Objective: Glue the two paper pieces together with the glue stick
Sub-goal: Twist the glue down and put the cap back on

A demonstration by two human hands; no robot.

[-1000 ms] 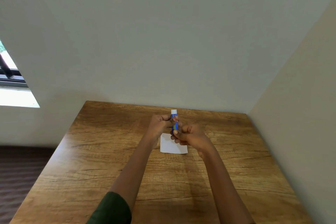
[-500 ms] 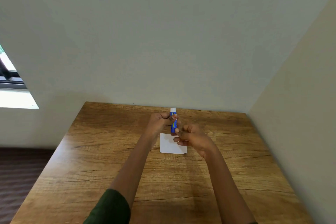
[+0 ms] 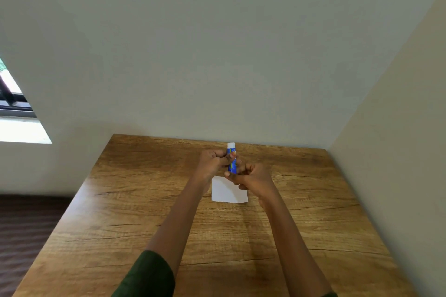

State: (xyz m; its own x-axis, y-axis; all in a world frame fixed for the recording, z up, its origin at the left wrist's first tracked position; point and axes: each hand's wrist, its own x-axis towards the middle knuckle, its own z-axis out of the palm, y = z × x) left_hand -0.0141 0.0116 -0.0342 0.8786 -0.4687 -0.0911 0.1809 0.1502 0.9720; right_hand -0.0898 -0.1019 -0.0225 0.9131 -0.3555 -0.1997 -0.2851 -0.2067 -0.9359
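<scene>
- I'm holding the blue cylindrical glue stick with the white end (image 3: 231, 158) upright in both hands, lifted above the far half of the wood-grain brown table (image 3: 135, 219).
- My left hand (image 3: 212, 161) is closed around the upper body of the glue stick, fingers wrapped; my right hand (image 3: 251, 177) is pinching the bottom end, fingers curled.
- Step in hand, as I'm reading it: working the stick itself, either twisting the base or getting the cap loose. Can't tell if the white end is a cap or bare glue.
- The white square paper piece (image 3: 228, 191) is lying flat on the table just under my right hand, partly covered by it. I'm only seeing one sheet; the second piece may be stacked under it or hidden.
- Next move is calling for exposed glue, then tipping the stick down onto the paper while one hand pins the sheet so it isn't sliding.
- Versus a second ago: the stick is staying upright in the same spot, my right-hand fingers are shifting around its base, and the paper isn't moving.
</scene>
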